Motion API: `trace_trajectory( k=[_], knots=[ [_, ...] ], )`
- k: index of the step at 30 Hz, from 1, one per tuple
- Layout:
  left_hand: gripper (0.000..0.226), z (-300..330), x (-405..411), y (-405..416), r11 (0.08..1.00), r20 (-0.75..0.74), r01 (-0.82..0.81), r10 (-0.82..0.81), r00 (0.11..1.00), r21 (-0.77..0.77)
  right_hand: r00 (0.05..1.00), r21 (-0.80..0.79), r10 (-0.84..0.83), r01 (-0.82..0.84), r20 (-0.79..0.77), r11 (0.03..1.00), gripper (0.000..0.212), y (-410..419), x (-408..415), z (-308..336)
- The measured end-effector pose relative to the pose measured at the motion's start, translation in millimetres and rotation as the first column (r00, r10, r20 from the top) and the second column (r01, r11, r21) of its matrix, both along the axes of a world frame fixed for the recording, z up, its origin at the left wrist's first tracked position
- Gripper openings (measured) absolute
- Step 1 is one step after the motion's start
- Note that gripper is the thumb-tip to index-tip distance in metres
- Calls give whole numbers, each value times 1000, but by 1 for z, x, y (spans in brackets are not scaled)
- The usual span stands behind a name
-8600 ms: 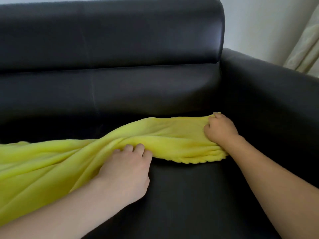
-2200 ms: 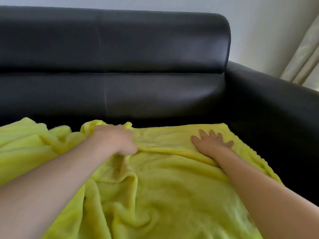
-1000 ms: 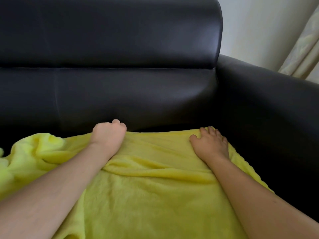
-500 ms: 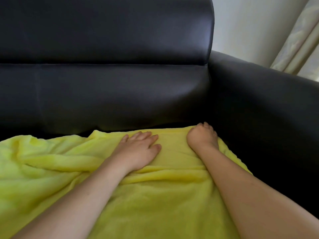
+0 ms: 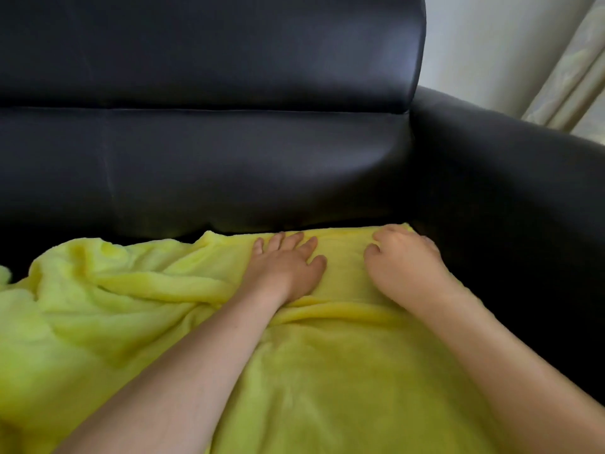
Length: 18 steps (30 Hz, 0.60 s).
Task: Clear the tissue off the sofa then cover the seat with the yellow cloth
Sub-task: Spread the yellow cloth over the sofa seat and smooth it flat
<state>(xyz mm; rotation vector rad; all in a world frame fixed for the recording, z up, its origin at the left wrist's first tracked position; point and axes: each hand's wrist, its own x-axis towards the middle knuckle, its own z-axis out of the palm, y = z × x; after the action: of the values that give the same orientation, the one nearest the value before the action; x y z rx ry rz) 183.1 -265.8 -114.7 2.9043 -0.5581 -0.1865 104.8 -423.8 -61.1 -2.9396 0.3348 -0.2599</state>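
1. Head view, hands: the left hand [image 5: 284, 270] is laid flat at centre frame, fingers spread and pressed onto the yellow cloth [image 5: 327, 371]. The right hand [image 5: 404, 263] is set just to its right, fingers curled down at the cloth's far right corner; whether that edge is pinched or only pushed cannot be told.

2. Head view, cloth: the lower half of the frame is filled by the cloth, lying on the sofa [image 5: 229, 158] seat. Its far edge is drawn up to the dark crease under the backrest, its right edge close beside the armrest [image 5: 507, 191].

3. Head view, deciding relation: the cloth's long axis runs left to right. Under and right of the hands it is smooth; the bunched, ridged part [image 5: 98, 276] lies at centre left, on the left hand's side. That hand is judged the nearer for spreading leftward.

4. No tissue is seen.
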Motion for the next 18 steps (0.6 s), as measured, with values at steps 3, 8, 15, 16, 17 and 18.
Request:
trace_trajectory(
  k=[3, 8, 15, 16, 17, 18],
  knots=[
    [59, 1, 7, -1, 1000, -1, 16, -16, 1000, -7, 967, 13, 44, -42, -251, 999, 51, 10, -38, -12],
    [57, 3, 18, -1, 999, 17, 42, -43, 999, 28, 970, 172, 41, 1, -238, 985, 62, -4, -41, -41],
    [35, 49, -49, 12, 983, 374, 170, -134, 918, -64, 993, 169, 13, 6, -113, 986, 57, -6, -37, -49],
    [27, 59, -68, 19, 965, 381, 225, -159, 911, -135, 995, 174, 5, 12, -98, 985, 56, -8, -35, -49],
    [17, 68, -96, 31, 939, 369, 273, -183, 911, -209, 997, 162, 9, 5, -83, 987, 56, -6, -35, -50],
    [10, 74, -120, 44, 918, 319, 313, -229, 920, -243, 998, 150, 12, -2, -65, 989, 56, -6, -34, -52]
  ],
)
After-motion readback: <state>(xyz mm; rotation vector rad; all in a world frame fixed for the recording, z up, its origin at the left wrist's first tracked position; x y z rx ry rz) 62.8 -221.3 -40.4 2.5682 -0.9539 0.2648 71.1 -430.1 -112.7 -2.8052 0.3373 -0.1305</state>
